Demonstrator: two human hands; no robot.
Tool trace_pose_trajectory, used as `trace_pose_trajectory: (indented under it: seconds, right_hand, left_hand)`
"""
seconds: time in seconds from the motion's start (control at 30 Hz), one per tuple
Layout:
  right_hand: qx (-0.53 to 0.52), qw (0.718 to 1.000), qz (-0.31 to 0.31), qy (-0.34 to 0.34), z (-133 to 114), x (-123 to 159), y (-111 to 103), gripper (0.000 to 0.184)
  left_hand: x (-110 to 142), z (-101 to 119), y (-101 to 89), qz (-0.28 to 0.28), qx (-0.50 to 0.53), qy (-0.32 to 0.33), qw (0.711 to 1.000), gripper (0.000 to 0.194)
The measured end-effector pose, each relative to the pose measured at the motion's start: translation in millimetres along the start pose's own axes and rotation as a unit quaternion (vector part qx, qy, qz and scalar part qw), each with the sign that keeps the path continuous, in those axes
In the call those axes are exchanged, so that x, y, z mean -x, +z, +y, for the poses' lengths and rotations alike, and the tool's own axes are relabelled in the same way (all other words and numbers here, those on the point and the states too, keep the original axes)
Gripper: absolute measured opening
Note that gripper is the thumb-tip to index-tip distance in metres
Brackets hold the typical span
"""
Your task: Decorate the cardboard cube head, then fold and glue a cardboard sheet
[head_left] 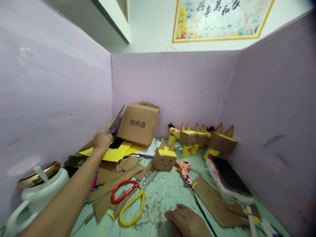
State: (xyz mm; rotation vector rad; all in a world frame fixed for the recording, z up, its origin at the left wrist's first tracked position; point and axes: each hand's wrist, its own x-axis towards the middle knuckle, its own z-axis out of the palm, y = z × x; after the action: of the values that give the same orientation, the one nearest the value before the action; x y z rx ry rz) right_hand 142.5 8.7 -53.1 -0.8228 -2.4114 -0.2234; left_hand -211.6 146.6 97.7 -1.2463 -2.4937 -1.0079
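The right hand (pixel 189 222) lies at the near side of the green table (pixel 160 192), fingers curled, wrist cut off; its grip cannot be determined. At left, the lidded mug (pixel 45 186) is partly covered by the left arm (pixel 71 192); contents hidden. Scissors (pixel 142 185) lie across scraps (pixel 105 177) and table. Farther back, the left hand (pixel 102 140) pinches a cardboard strip (pixel 116 118), lower end hidden, above yellow sheets (pixel 117 153). Beside it, the box (pixel 138 133) stands tilted before the rear panel (pixel 177 85); contents not visible. A picture (pixel 222 19), top cut off, hangs beyond.

The strip (pixel 117 117) and box (pixel 138 133) are brown, the table (pixel 158 199) pale green. The scissors (pixel 141 185) have red and yellow handles (pixel 128 224); the glue gun (pixel 184 167) is pink with multicoloured patches.
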Motion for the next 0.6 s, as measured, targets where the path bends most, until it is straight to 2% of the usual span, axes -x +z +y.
trace_pose_trajectory:
  seconds: [0.13,0.2,0.3,0.37,0.43,0.5,0.6]
  right_hand:
    - [-0.053,0.996,0.056,0.051,-5,-3,-11,0.027]
    - [-0.084,0.985,0.071,0.134,-3,-4,-23,0.021]
    - [-0.131,0.946,0.087,0.284,10,-13,-47,0.021]
    - [-0.150,0.926,0.085,0.337,26,-27,-63,0.036]
    - [-0.145,0.921,0.045,0.359,48,-49,-77,0.059]
    - [-0.079,0.935,-0.053,0.340,71,-76,-87,0.083]
    - [-0.052,0.951,-0.116,0.281,97,-119,-91,0.104]
  left_hand:
    - [18,5,-14.1,0.087,0.066,0.022,0.994,0.027]
    - [34,8,-24.0,0.125,0.112,0.043,0.985,0.026]
    - [65,7,-38.8,0.156,0.187,0.061,0.968,0.029]
    - [87,1,-45.1,0.171,0.235,0.054,0.955,0.031]
    - [107,-9,-46.1,0.169,0.277,0.037,0.945,0.032]
    - [122,-22,-41.7,0.152,0.306,0.025,0.939,0.030]
    - [131,-39,-30.3,0.127,0.332,0.006,0.935,0.029]
